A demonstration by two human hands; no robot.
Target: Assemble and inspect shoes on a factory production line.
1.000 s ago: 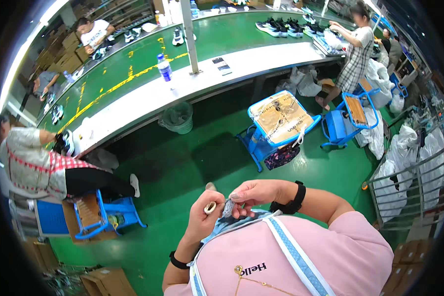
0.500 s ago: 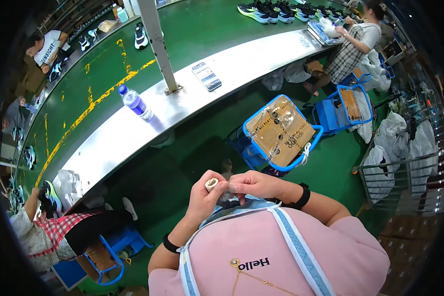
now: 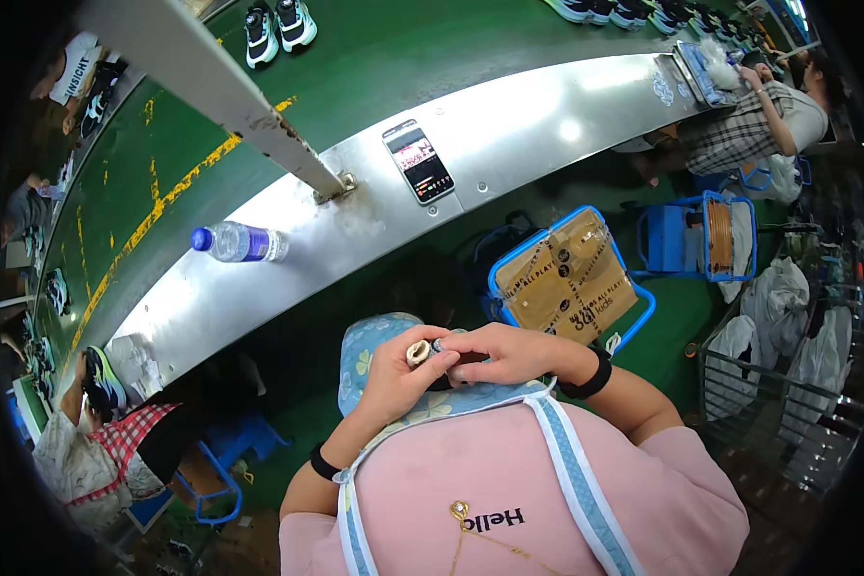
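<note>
My left hand (image 3: 400, 372) is closed around a small cream ring-shaped or tube-shaped piece (image 3: 419, 353), its hollow end facing up by the thumb. Against it, my right hand (image 3: 497, 351) curls its fingers and thumb together. Whatever lies between the two hands is mostly hidden, with only a small bluish bit showing. Both hands are just in front of my chest, over the light blue patterned apron (image 3: 367, 360). Beyond them on the metal ledge lie a phone (image 3: 420, 165) with its screen lit and a bottle with a purple label (image 3: 240, 242).
A metal post (image 3: 269, 134) rises from the ledge. Pairs of sneakers (image 3: 278, 31) stand on the green surface behind. Right of me are a blue-framed seat (image 3: 576, 278) and a wire cart (image 3: 773, 394) with white bags. Co-workers sit at left and far right.
My view has shifted, bringing the phone and post closer. More of the apron shows left of my hands. The bottle appears tipped more sideways, and the phone screen shows a different picture.
</note>
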